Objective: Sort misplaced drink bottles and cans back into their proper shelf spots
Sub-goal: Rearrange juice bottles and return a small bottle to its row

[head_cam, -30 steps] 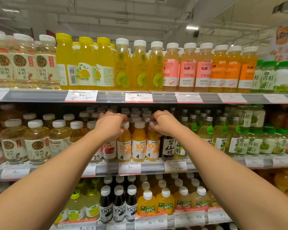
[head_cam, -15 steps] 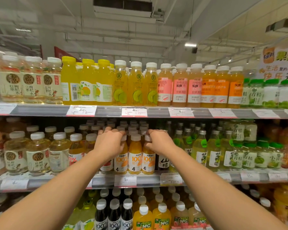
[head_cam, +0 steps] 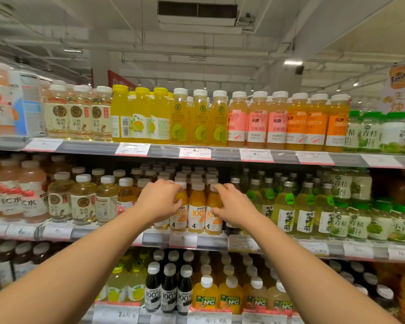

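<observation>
Left hand (head_cam: pixel 158 201) fingers grip one orange juice bottle (head_cam: pixel 180 212); right hand (head_cam: pixel 232 208) fingers grip its second neighbour (head_cam: pixel 214 215).

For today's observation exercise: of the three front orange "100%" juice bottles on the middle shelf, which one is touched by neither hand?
The middle bottle: its cap and label show fully, while the left hand and right hand cover its neighbours.

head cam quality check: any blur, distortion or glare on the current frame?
Head view: motion blur smears the left-edge bottles and price tags; the centre orange juice bottles between left hand and right hand stay readable; wide-angle lens bows the shelf rail; ceiling light blown out, no glare on labels.
</observation>
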The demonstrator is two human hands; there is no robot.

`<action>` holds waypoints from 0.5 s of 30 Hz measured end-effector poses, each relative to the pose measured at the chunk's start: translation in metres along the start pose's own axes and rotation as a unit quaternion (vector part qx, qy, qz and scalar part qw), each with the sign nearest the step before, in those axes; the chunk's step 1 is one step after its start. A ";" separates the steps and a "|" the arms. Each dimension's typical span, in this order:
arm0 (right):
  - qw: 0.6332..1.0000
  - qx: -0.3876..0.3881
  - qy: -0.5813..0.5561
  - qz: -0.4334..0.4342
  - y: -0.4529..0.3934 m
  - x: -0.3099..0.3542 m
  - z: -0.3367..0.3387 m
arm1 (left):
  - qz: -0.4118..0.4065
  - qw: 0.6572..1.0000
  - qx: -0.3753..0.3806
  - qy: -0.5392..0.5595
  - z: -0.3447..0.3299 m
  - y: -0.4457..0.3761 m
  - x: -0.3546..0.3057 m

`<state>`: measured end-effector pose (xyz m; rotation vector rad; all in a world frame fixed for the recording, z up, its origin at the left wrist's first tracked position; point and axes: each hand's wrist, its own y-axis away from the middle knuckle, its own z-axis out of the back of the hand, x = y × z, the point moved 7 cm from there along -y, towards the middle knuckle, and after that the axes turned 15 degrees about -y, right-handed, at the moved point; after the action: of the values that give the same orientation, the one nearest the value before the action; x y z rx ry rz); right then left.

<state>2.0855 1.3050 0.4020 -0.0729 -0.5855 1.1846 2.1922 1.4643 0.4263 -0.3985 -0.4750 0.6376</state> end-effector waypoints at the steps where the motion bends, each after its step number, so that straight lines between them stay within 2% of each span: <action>1: 1.000 0.004 -0.001 0.005 0.005 0.002 0.001 | 0.000 1.000 0.011 -0.003 0.000 0.004 0.000; 4: 0.998 0.054 0.002 0.027 0.022 0.010 -0.003 | 0.002 0.997 0.075 0.017 -0.001 0.020 0.001; 7: 0.982 0.184 -0.008 0.042 0.045 0.017 -0.019 | -0.014 0.992 0.112 0.053 0.000 0.041 -0.002; 10: 0.952 0.301 -0.034 0.038 0.069 0.022 -0.036 | -0.020 0.993 0.107 0.045 0.002 0.065 0.002; 13: 0.939 0.336 -0.047 0.051 0.086 0.031 -0.046 | -0.027 0.988 0.141 0.047 0.002 0.087 0.013; 15: 0.933 0.351 -0.049 0.058 0.095 0.039 -0.055 | -0.048 0.975 0.211 0.060 0.001 0.104 0.020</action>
<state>2.0402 1.3903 0.3369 0.5697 -0.2168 1.4592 2.1568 1.5536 0.3824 -0.0104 -0.2316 0.5990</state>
